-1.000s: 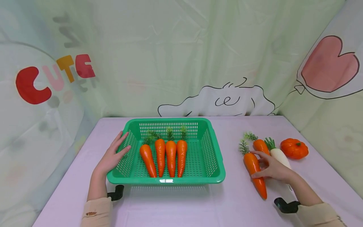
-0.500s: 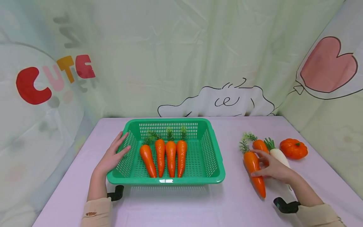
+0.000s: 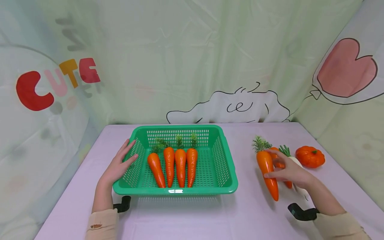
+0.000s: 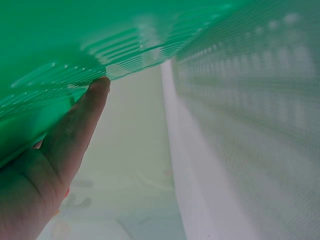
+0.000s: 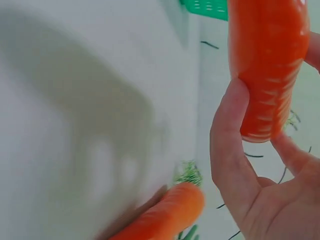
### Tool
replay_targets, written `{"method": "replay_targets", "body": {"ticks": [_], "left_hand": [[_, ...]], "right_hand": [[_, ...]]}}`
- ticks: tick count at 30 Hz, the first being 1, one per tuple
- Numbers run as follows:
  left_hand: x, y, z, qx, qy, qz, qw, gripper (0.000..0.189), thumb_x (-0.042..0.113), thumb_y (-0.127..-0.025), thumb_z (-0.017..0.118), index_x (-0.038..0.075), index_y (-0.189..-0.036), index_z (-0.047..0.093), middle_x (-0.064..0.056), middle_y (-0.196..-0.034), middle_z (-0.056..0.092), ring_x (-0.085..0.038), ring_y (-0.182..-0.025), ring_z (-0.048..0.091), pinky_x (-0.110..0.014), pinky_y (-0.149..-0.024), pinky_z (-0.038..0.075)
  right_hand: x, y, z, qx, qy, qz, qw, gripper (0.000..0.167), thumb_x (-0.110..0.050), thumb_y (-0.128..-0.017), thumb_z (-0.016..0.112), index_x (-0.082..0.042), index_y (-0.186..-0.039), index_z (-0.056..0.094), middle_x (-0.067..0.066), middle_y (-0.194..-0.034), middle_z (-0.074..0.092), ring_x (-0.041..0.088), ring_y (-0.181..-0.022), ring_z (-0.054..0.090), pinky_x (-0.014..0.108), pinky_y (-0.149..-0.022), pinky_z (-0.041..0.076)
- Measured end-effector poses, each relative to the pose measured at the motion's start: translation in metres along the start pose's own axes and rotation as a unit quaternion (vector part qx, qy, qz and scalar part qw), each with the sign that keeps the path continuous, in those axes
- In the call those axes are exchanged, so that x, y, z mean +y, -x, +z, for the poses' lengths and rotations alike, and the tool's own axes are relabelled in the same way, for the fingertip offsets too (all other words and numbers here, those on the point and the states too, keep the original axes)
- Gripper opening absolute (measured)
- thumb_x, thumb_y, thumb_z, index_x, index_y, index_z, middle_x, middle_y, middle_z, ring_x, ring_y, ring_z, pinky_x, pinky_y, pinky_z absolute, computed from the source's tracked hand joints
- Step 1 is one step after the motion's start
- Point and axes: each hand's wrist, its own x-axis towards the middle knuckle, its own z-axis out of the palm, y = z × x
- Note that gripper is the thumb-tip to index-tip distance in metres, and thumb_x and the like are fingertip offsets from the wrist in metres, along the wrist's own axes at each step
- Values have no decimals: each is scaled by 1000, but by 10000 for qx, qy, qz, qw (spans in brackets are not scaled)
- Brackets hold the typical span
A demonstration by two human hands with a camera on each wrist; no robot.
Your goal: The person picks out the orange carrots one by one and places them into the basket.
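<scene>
My right hand (image 3: 290,170) pinches an orange carrot (image 3: 265,163) with a green leafy top between thumb and fingers. In the right wrist view this carrot (image 5: 267,65) is off the table, with a shadow cast below. Behind the hand lie a second carrot (image 3: 288,184), partly hidden, and a white radish (image 3: 295,161) with green leaves. My left hand (image 3: 117,168) rests at the left side of a green plastic basket (image 3: 175,191), its fingers straight; in the left wrist view a finger touches the basket wall (image 4: 125,50). Several carrots (image 3: 181,168) lie side by side inside the basket.
An orange pumpkin (image 3: 310,157) sits at the right of the table, beyond the radish. A lilac cloth (image 3: 180,220) covers the table. Printed curtains (image 3: 144,66) hang behind and at both sides.
My right hand has raised the carrot off the table and shifted slightly up and left, uncovering more of the second carrot's tip. The left hand and basket stay put.
</scene>
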Motion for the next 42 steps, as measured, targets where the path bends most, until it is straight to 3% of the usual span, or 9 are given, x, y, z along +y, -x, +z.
{"method": "replay_targets", "body": {"ticks": [4, 9, 17, 33, 42], "left_hand": [[0, 0, 0, -1, 7, 4, 10000, 60, 34, -94, 49, 18, -147, 23, -9, -153, 2, -38, -137, 3, -69, -97, 12], [1, 0, 0, -20, 9, 3, 10000, 60, 32, -95, 49, 19, -147, 23, -8, -153, 1, -38, -137, 2, -69, -98, 11], [2, 1, -1, -35, -23, -35, 10000, 60, 30, -95, 49, 18, -147, 23, -10, -153, 1, -38, -137, 2, -69, -98, 11], [3, 1, -1, -40, -30, -26, 10000, 60, 30, -95, 49, 16, -147, 22, -9, -153, 1, -39, -136, 3, -69, -97, 11], [2, 1, -1, -36, 2, 12, 10000, 60, 31, -95, 49, 16, -147, 23, -9, -153, 1, -38, -137, 2, -69, -98, 11]], "right_hand": [[-10, -1, -3, 60, -45, 27, 10000, 85, -21, -80, 70, -8, -144, 15, 36, -132, 24, 43, -107, 45, 40, -72, 53], [-23, -3, -4, 99, -118, 73, 9999, 86, -24, -81, 70, -10, -144, 13, 34, -133, 22, 38, -105, 48, 39, -74, 53], [-48, -12, 0, 87, -278, 250, 9993, 90, -28, -81, 70, -16, -146, 10, 34, -138, 15, 43, -108, 46, 43, -77, 52], [-104, -33, 13, -41, -413, -49, 9991, 90, -28, -79, 72, -19, -146, 13, 29, -135, 26, 39, -105, 51, 43, -77, 52], [-130, -47, 23, -478, -535, -311, 9969, 85, -23, -81, 70, -16, -145, 15, 27, -134, 29, 36, -104, 52, 42, -78, 52]]}}
